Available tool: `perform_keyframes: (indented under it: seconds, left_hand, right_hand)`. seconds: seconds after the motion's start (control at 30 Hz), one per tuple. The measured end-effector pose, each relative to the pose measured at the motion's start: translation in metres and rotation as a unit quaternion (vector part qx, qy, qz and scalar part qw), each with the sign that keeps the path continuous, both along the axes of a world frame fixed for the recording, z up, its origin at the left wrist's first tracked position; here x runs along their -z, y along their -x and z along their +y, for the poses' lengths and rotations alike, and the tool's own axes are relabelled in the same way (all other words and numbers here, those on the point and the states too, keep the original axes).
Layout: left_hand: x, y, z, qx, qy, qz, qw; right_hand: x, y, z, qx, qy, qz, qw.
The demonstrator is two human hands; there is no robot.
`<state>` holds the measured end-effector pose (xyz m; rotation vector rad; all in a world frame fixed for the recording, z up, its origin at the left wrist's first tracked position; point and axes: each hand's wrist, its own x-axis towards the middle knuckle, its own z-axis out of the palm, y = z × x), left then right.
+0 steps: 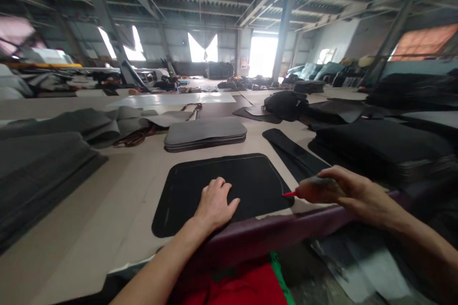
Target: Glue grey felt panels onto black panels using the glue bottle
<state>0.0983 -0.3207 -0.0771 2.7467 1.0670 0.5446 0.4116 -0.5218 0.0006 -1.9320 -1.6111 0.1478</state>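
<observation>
A black rounded mat piece (250, 181) lies flat on the table near its front edge. My left hand (216, 204) rests on it with the fingers bent a little and the thumb apart. In my right hand (352, 190) is a squeeze bottle (317, 189) with a red nozzle, held on its side. The nozzle tip points left and is at the mat's right edge. A thin pale line runs along the mat's top and right margins, and fainter marks show on its left side.
Behind the mat sits a stack of grey rounded pieces (205, 132). A long black strip (293, 155) lies to the right, beside a tall black stack (386, 147). Grey sheets (46, 162) are piled at the left. A black cap-like bundle (286, 105) lies farther back.
</observation>
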Motion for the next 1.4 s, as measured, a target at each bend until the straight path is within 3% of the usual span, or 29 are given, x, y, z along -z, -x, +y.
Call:
perform_keyframes:
  seconds: [0.13,0.27,0.33,0.43,0.57,0.67,0.8,1.1,1.27,1.4]
  left_hand:
    - [-0.004,0.0,0.0,0.029,0.005,-0.001,1.0]
    - [-0.013,0.016,0.013,0.08,0.024,-0.013,0.996]
    - [-0.019,0.037,0.024,0.059,0.027,-0.041,0.997]
    - [-0.021,0.085,0.041,-0.026,0.017,-0.091,0.995]
    - [-0.007,0.149,0.047,-0.103,0.024,-0.118,0.987]
    - [0.007,0.174,0.038,-0.118,0.032,-0.121,0.985]
    - [0.015,0.18,0.027,-0.121,0.032,-0.127,0.984]
    - [0.013,0.177,0.021,-0.131,0.037,-0.128,0.982]
    - [0.013,0.175,0.019,-0.152,0.041,-0.128,0.979]
    - [0.011,0.174,0.017,-0.169,0.043,-0.131,0.976]
  right_hand:
    - [0.011,0.013,-0.006,-0.043,0.014,0.068,0.997]
    - [0.02,0.028,0.007,-0.07,0.018,0.095,0.993]
    - [0.022,0.037,0.017,-0.085,0.029,0.102,0.991]
    - [0.019,0.052,0.033,-0.131,0.039,0.107,0.985]
    - [0.012,0.074,0.057,-0.185,0.038,0.109,0.976]
    - [0.01,0.091,0.078,-0.22,0.05,0.117,0.967]
    - [0.012,0.118,0.106,-0.281,0.053,0.098,0.953]
    - [0.016,0.174,0.155,-0.391,-0.007,0.042,0.92]
    - [0.017,0.19,0.17,-0.409,-0.025,0.01,0.912]
    - [0.016,0.199,0.183,-0.382,-0.038,-0.046,0.922]
